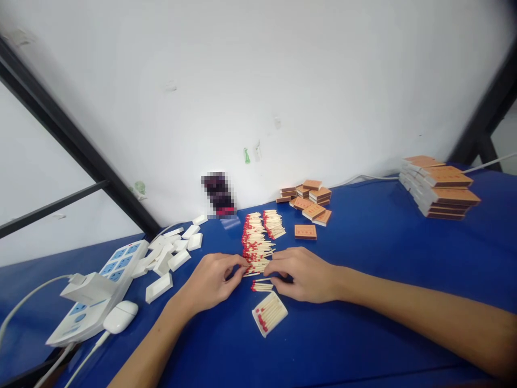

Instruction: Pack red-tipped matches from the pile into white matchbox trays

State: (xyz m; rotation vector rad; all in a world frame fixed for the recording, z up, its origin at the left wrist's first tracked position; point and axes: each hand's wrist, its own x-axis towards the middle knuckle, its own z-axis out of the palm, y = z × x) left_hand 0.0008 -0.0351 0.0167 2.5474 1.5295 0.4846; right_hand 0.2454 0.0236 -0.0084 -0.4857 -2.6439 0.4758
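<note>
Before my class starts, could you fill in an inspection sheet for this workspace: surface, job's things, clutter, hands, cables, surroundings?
Surface: blue tabletop, no spill seen.
Job's things: loose matches piled centrally; a white tray nearer the wearer, holding matches; more white trays scattered left; orange matchboxes heaped near the wall, others stacked far right.
Clutter: power strip, white adapter, rounded white case; a pixelated object, unidentifiable.
Hands: left hand at the match heads, right hand at the plain ends; grip unclear.
Cables: white cables at left; another cable along the wall.
Surroundings: marked white wall, black bars; other people: nothing seen.
</note>
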